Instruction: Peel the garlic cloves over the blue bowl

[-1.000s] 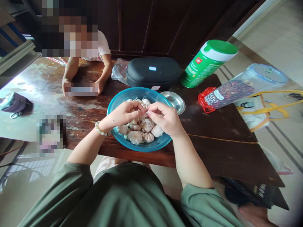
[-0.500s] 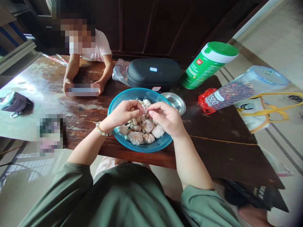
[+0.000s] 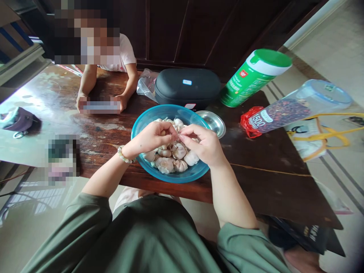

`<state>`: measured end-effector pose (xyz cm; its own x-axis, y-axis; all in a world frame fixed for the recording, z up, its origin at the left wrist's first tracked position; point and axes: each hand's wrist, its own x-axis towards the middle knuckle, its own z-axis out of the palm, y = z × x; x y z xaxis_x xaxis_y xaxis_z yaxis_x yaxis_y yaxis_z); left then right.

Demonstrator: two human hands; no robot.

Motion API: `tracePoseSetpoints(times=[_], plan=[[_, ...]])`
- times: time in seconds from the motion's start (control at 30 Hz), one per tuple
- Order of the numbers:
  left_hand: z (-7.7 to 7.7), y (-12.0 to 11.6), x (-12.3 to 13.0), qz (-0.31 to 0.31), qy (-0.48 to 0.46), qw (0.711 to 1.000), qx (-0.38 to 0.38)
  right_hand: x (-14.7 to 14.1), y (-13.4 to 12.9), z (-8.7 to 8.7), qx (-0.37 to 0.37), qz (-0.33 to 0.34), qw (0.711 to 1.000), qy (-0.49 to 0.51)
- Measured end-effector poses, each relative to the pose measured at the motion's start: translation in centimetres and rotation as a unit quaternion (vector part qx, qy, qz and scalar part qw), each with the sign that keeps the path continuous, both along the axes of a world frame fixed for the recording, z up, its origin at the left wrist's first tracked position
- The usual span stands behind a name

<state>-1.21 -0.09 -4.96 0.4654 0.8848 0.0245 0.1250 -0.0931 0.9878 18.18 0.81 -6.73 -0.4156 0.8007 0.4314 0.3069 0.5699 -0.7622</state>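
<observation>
Over a blue plastic bowl (image 3: 182, 178), my left hand (image 3: 153, 138) and my right hand (image 3: 203, 145) meet fingertip to fingertip. Both are closed in a pinch on a small pale garlic clove (image 3: 178, 136), mostly covered by the fingers. Whole garlic bulbs (image 3: 165, 165) and loose cloves lie heaped in the bowl beneath them. A beaded bracelet (image 3: 124, 154) circles my left wrist. Just behind the bowl's right rim stands a small shiny metal dish (image 3: 216, 123), partly hidden by the bowl.
Across the wooden table (image 3: 108, 140), another person (image 3: 127, 57) holds a flat device (image 3: 101, 107). A black case (image 3: 186, 85) stands behind the bowl. At right are a green canister (image 3: 250, 81) and a clear container (image 3: 295, 104) in a red bag. A small pouch (image 3: 18, 120) lies left.
My fingertips have drawn slightly closer together around the small clove. The whole view has shifted a little; the bowl and other things stay in place.
</observation>
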Motion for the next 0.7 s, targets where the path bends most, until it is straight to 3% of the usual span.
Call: tracePoseSetpoints(times=[0.33,0.7], plan=[[-0.17,0.21,-0.09,0.013,-0.003,1.0,0.007,0.05,-0.04,0.06,-0.021,-0.009,1.0,0.008],[-0.47,0.41,-0.22,0.02,0.01,1.0,0.011,-0.06,0.12,-0.16,-0.052,-0.064,0.997,0.005]])
